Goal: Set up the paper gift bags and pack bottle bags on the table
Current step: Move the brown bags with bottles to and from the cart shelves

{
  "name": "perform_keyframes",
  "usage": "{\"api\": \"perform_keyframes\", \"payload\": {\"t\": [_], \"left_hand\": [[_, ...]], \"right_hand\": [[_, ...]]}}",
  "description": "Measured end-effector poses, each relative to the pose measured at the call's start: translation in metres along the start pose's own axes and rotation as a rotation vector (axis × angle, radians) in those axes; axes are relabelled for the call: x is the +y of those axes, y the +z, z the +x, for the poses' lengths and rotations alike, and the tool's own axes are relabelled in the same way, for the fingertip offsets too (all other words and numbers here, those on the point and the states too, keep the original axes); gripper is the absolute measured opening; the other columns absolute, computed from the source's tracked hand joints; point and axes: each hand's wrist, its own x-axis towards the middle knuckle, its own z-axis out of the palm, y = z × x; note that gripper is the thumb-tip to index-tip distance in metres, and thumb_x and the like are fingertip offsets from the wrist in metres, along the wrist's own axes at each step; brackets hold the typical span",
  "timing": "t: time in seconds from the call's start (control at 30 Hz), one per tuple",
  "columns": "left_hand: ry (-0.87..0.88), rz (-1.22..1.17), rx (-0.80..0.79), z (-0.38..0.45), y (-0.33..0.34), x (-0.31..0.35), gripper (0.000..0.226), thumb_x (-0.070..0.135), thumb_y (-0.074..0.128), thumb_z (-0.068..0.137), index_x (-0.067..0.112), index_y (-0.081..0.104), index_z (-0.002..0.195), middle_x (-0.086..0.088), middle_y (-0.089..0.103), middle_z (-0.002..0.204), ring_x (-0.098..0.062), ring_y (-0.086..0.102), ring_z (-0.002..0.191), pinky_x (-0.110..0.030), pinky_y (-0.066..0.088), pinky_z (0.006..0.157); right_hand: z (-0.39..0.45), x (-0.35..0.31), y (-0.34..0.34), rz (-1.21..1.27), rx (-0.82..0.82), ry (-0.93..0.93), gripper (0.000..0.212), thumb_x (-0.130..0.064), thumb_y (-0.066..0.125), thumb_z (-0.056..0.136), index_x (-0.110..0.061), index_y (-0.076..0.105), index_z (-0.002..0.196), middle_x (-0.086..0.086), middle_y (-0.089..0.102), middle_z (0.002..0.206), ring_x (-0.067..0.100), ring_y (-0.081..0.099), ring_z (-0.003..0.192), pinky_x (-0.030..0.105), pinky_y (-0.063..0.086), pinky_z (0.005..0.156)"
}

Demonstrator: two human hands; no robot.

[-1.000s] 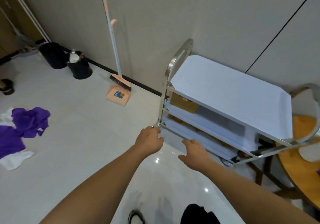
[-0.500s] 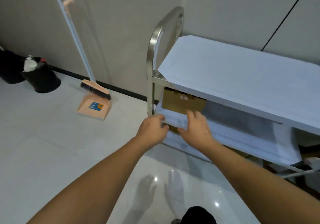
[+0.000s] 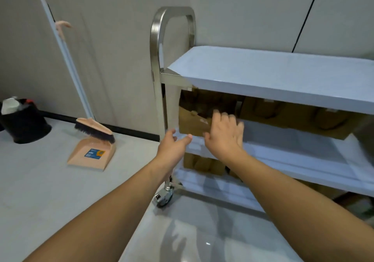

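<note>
Shadow under the cart's top shelf (image 3: 263, 75) hides most of the brown paper bags (image 3: 194, 124) on its middle shelf. Right hand (image 3: 224, 136), blurred, fingers spread, reaches them; left hand (image 3: 172, 146) hovers released.

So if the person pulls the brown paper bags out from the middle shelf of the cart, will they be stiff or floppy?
Probably floppy: the brown paper bags look flat and thin, so the stack may bend or fan apart. They seem light, being empty paper. The right hand reaches them with spread fingers and the left hand is open beside the cart, so supporting from below with both looks wise.
</note>
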Motion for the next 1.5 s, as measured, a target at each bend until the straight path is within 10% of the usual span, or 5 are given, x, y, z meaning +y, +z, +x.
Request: {"api": "perform_keyframes", "payload": {"t": [0.47,0.73,0.93,1.23,1.5], "left_hand": [[-0.24,-0.481,0.238,0.038,0.006,-0.016,0.024,0.004,0.057,0.097,0.017,0.063,0.117,-0.014,0.069,0.111,-0.03,0.072,0.095,-0.044,0.063,0.08],[-0.352,-0.316,0.331,0.018,0.016,0.001,0.033,-0.013,0.053,0.091,0.015,0.065,0.106,-0.014,0.065,0.114,-0.034,0.07,0.094,-0.039,0.064,0.062],[-0.483,-0.21,0.387,-0.017,0.012,0.022,0.03,-0.011,0.048,0.093,0.014,0.065,0.094,-0.015,0.064,0.112,-0.037,0.066,0.095,-0.042,0.064,0.06],[-0.759,-0.35,0.304,-0.06,0.002,0.101,0.023,-0.013,0.063,0.085,-0.005,0.066,0.106,-0.024,0.069,0.103,-0.033,0.07,0.08,-0.03,0.057,0.043],[-0.722,-0.132,0.179,-0.121,-0.011,0.254,0.022,-0.004,0.059,0.094,-0.003,0.063,0.115,-0.021,0.064,0.106,-0.034,0.069,0.094,-0.039,0.062,0.079]], "right_hand": [[-0.063,0.017,0.026,0.475,0.056,-0.342,0.026,0.003,0.07,0.076,-0.018,0.058,0.083,-0.005,0.056,0.083,0.014,0.053,0.075,0.025,0.047,0.064],[-0.051,0.015,0.0,0.348,-0.344,-0.092,0.058,-0.019,0.054,0.099,-0.032,0.027,0.148,0.0,0.06,0.118,0.02,0.062,0.1,0.036,0.056,0.086],[-0.02,0.005,-0.019,0.299,-0.829,0.101,0.022,-0.014,0.055,0.092,-0.015,0.062,0.113,0.008,0.065,0.105,0.028,0.063,0.097,0.038,0.057,0.08],[-0.011,0.005,-0.121,0.398,-0.797,0.065,0.034,-0.04,0.052,0.102,-0.013,0.067,0.087,0.013,0.068,0.087,0.029,0.062,0.082,0.03,0.038,0.063],[0.022,0.021,-0.263,0.276,-0.907,-0.022,0.029,-0.006,0.062,0.079,-0.018,0.047,0.057,0.002,0.048,0.068,0.025,0.056,0.074,0.029,0.041,0.059]]}}
